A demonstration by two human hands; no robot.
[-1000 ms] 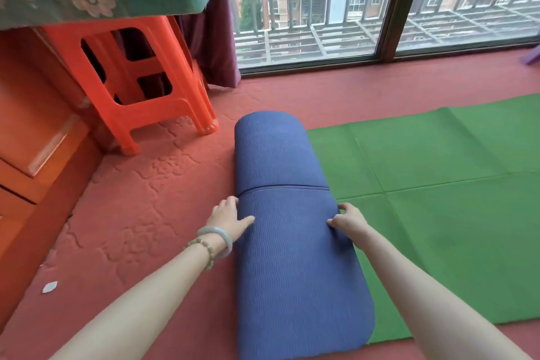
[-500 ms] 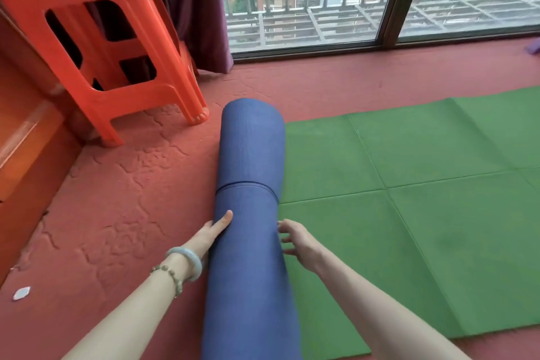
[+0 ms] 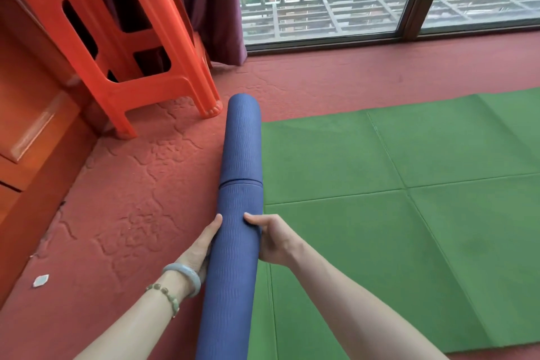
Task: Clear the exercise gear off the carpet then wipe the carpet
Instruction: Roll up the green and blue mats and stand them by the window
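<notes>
Fingers of the right hand are curled round the rolled blue mat, thumb on top; the thumb of the left hand is laid straight along it, other fingers hidden, curl not determinable. Clearing step is judged in hand: the roll, held along the left edge of the green mat, must be lifted and carried off. Long axis is aligned parallel to that edge, far end pointed away.

Forearms are bare. By the left hand there's a chunky pale blue-green bangle, plus a thin bracelet of small green beads just beside it.
</notes>
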